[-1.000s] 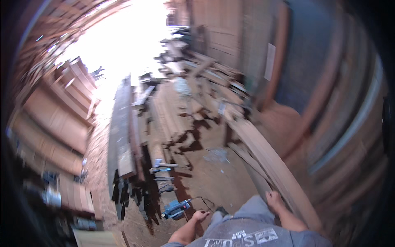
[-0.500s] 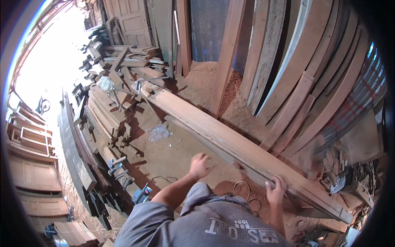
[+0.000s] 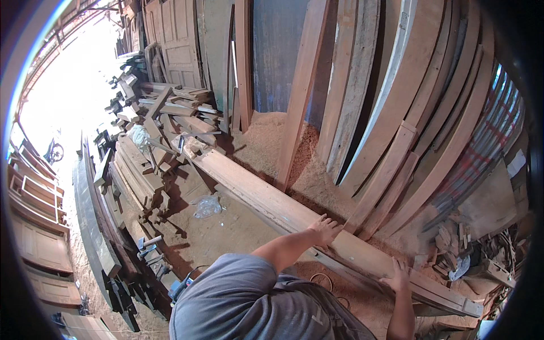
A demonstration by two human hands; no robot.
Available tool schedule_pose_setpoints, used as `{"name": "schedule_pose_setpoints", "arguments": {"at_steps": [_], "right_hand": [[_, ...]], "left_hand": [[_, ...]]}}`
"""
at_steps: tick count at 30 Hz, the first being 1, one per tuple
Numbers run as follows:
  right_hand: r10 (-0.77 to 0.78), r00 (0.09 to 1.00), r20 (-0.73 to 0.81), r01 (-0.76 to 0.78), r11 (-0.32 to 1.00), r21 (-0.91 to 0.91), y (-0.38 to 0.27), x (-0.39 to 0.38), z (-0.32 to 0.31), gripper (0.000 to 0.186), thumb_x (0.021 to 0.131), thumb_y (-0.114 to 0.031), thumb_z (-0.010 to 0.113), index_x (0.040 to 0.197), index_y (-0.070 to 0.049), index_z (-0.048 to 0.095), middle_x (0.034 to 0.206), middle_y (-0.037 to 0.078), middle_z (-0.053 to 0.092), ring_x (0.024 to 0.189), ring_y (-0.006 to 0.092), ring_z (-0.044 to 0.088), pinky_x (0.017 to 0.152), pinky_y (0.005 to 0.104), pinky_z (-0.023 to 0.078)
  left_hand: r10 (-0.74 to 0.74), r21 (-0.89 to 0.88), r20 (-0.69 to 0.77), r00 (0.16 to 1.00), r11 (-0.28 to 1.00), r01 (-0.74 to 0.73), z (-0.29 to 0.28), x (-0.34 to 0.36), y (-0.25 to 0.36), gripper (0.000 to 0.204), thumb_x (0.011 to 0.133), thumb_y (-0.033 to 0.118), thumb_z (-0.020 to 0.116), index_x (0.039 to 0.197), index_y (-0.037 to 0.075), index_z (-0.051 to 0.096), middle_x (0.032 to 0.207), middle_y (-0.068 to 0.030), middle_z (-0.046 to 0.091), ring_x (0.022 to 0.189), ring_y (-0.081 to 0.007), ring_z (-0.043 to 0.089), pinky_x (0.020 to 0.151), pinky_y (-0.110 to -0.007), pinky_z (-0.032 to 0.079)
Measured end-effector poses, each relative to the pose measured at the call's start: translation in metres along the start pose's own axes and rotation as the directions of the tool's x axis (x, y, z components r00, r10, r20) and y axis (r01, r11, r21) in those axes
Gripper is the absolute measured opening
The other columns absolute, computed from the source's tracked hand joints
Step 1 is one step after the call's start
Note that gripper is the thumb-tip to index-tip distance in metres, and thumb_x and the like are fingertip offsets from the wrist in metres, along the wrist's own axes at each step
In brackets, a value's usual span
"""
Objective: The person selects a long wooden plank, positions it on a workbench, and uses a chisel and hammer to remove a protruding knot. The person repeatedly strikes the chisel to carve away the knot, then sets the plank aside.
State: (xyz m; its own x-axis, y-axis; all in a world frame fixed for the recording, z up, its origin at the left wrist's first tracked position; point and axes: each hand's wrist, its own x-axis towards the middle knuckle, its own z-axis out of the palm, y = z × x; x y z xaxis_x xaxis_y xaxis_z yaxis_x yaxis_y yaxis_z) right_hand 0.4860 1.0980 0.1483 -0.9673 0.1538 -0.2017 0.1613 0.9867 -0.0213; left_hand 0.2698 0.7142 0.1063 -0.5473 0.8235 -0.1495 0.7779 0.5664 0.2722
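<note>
Plank [image 3: 283,207]: long, brown, lying on the sawdust floor [image 3: 238,232] beside the boards [image 3: 408,113] leaning on the wall. Left hand [image 3: 324,229] rests open, palm down, on its top face. Right hand [image 3: 396,277] lies with fingers spread on its near edge. Clear plastic bag [image 3: 207,207] lies nearby.

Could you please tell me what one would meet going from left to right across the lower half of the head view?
Stacked door panels → blue clamps → clear plastic bag → left hand on the long plank → right hand → wood scraps.
</note>
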Motion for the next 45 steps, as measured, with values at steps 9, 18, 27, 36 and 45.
{"name": "schedule_pose_setpoints", "arguments": {"at_steps": [9,18,27,36,45], "right_hand": [[0.005,0.999,-0.04,-0.002,0.997,0.077,-0.056,0.017,-0.012,0.107,0.056,-0.036,0.095,0.151,-0.019,0.047,0.146,0.014,0.05,0.137,0.0397,0.044,0.114,0.0536,0.034],[0.368,0.924,-0.108,-0.349,0.923,0.161,-0.124,0.001,0.018,0.096,0.074,-0.037,0.085,0.157,-0.024,0.037,0.165,0.015,0.026,0.152,0.0409,0.023,0.121,0.0625,0.019],[0.631,0.443,0.637,-0.83,0.02,0.558,-0.251,-0.157,0.148,0.067,0.094,-0.052,0.065,0.144,-0.008,0.056,0.154,0.023,0.044,0.146,0.0385,0.037,0.119,0.046,0.031],[0.212,0.561,0.801,-0.811,-0.055,0.583,-0.22,-0.163,0.137,0.092,0.089,-0.081,0.047,0.154,-0.016,0.044,0.157,0.019,0.042,0.146,0.0332,0.039,0.12,0.0401,0.03],[0.131,0.633,0.763,-0.768,-0.017,0.64,-0.148,-0.203,0.221,0.104,0.088,-0.085,0.039,0.163,-0.017,0.018,0.168,0.022,0.014,0.155,0.038,0.015,0.125,0.0482,0.016]], "left_hand": [[0.072,0.006,-0.007,0.997,0.997,-0.072,0.012,-0.012,-0.068,0.103,0.069,0.054,0.085,0.152,0.012,0.04,0.148,-0.0132,0.047,0.139,-0.0361,0.04,0.116,-0.055,0.029],[0.064,-0.041,0.071,0.995,0.997,-0.061,-0.013,-0.021,-0.084,0.11,0.071,0.065,0.08,0.155,0.012,0.034,0.152,-0.0173,0.04,0.143,-0.0396,0.032,0.119,-0.057,0.023],[0.135,-0.168,0.063,0.989,0.978,-0.122,-0.011,0.007,-0.063,0.119,0.067,0.078,0.073,0.157,0.013,0.031,0.155,-0.0205,0.033,0.145,-0.0419,0.026,0.119,-0.06,0.016],[0.412,-0.115,-0.147,0.899,0.896,-0.429,0.018,0.1,0.069,0.107,0.073,0.074,0.071,0.153,0.012,0.037,0.151,-0.024,0.039,0.137,-0.0446,0.035,0.113,-0.065,0.021],[0.316,-0.006,-0.101,0.943,0.948,-0.318,0.048,0.159,0.148,0.096,0.082,0.072,0.063,0.151,0.01,0.041,0.149,-0.0172,0.047,0.142,-0.0362,0.037,0.118,-0.057,0.024]]}}
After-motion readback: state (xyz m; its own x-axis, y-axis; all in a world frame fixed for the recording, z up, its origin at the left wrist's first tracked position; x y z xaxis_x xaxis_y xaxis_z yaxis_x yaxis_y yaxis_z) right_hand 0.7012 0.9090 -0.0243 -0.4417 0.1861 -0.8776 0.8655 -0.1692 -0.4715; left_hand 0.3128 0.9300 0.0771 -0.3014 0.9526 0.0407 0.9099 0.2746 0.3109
